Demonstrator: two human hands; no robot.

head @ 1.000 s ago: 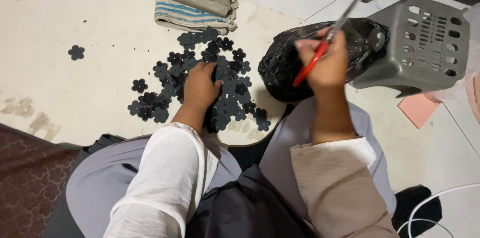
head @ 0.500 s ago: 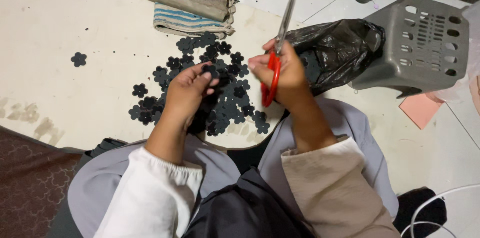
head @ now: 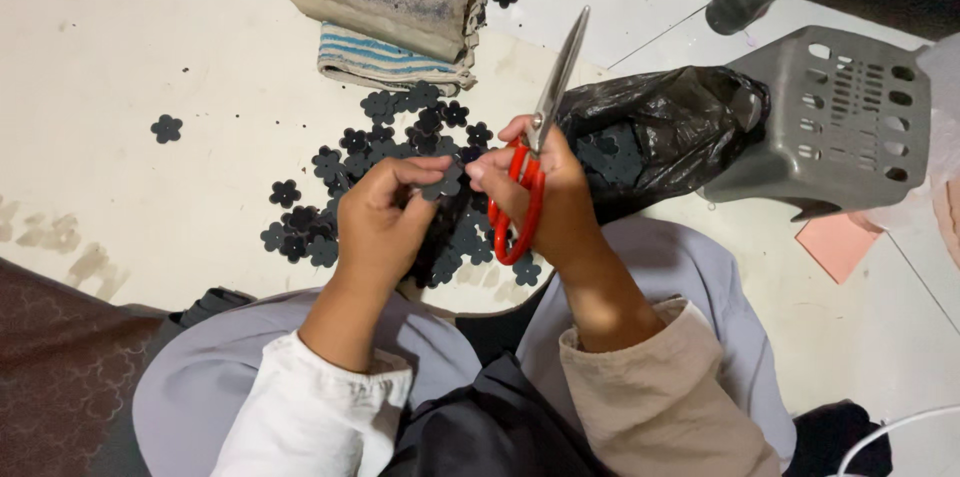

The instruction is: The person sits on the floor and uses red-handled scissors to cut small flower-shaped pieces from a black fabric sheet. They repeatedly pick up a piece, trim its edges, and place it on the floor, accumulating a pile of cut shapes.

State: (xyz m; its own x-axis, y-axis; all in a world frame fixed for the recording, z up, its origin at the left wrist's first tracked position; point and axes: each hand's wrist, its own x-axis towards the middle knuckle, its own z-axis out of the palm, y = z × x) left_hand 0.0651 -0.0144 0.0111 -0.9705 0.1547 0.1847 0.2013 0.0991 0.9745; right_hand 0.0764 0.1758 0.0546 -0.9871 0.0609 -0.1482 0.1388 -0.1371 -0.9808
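While the left hand (head: 385, 222) pinches a dark flower-shaped cutout (head: 441, 184) at its fingertips, the right hand (head: 545, 197) grips red-handled scissors (head: 535, 152), blades closed and pointing up, and also touches the cutout. Just beyond the hands a pile of cutouts (head: 400, 152) lies on the floor (head: 150, 47). Right of that pile sits a black plastic bag (head: 660, 132) against an overturned grey basket (head: 850, 122); beyond the pile lies folded cloth (head: 400, 7).

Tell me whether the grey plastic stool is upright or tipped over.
Tipped over. The grey plastic stool lies on its side on the floor, its perforated seat facing sideways, beside the black plastic bag.
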